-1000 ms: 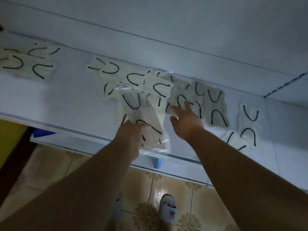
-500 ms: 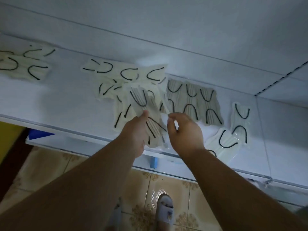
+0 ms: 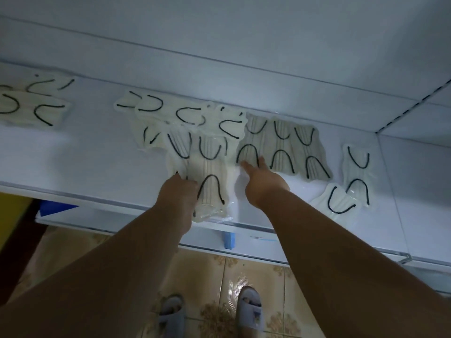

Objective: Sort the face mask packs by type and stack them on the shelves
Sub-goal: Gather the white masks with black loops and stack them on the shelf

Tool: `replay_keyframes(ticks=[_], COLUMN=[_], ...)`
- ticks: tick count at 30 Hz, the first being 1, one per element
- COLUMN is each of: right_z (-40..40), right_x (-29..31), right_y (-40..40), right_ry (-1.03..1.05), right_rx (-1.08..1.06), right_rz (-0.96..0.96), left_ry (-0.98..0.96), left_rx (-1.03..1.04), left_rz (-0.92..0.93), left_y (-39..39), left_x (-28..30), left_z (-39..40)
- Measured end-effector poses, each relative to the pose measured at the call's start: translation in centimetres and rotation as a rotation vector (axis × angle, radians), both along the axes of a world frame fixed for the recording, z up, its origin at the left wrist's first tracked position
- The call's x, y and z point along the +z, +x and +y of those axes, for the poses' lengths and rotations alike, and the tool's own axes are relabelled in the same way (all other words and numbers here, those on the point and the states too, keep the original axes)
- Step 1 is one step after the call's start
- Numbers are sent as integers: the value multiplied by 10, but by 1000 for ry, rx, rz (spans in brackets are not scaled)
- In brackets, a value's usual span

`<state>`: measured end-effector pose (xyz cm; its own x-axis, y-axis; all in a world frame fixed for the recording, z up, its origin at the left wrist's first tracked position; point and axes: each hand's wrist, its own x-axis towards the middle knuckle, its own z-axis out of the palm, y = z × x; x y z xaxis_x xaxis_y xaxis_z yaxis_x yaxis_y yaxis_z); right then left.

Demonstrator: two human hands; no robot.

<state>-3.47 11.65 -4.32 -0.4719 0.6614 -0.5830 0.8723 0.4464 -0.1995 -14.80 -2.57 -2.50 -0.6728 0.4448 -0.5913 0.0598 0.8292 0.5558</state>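
I see a dim room: a pale blue-white wall (image 3: 244,32) behind, glossy beige patterned floor tiles (image 3: 244,276) below, a yellow panel (image 3: 12,215) at left, and a small blue block (image 3: 230,239) under the ledge.

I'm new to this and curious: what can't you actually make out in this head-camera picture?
- Left hand: its fingers, hidden by its own back and the mask pack it holds.
- Far-left packs: cut off by the left edge.
- Print on the wrappers: too dim and small.
- Lower shelf: mostly hidden under the top shelf.
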Motion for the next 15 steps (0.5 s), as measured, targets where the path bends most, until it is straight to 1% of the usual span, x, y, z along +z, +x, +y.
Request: replay_keyframes(ticks=[2,3,4,5,6,7,8,9,10,11,12,13,14,15], right_z=[-2,-4,-5,-5,-5,-5,-7,-10,-13,-17,-24,-32,-40,-49], right_x=[-3,-5,-7,-6,-4,-1,3,8,14,21,28,33,37,37], right_y=[3,4,6,8,10,13,16,20,23,26,30,33,35,37], right_ry=[51,74,94,105,108,104,101,92,60,-13,-111,-183,-216,-215], right_rx=[24,38,42,27,-28,-122,-249,-387,-542,-707,-844,-902,-863,-754], right_rz=[-55,-62,-63,-53,-2,100,250,416,587,740,854,917,926,887], left_ry=[35,74,114,80,108,157,298,346,328,293,278,217,187,263], left_rx=[236,250,248,210,192,326,458,515,472,443,460,400,404,457], left_rz=[-135,-186,-184,-140,-138,-240,-348,-413,-393,-370,-355,-380,-392,-472], left_y=[-1,-6,-7,-2,6,6,8,11,12,11,12,15,16,17], left_x=[2,1,4,7,10,6,5,5,8,7,13,17,25,23], left_z=[4,4,2,1,3,8,10,12,12,16,19,19,21,21])
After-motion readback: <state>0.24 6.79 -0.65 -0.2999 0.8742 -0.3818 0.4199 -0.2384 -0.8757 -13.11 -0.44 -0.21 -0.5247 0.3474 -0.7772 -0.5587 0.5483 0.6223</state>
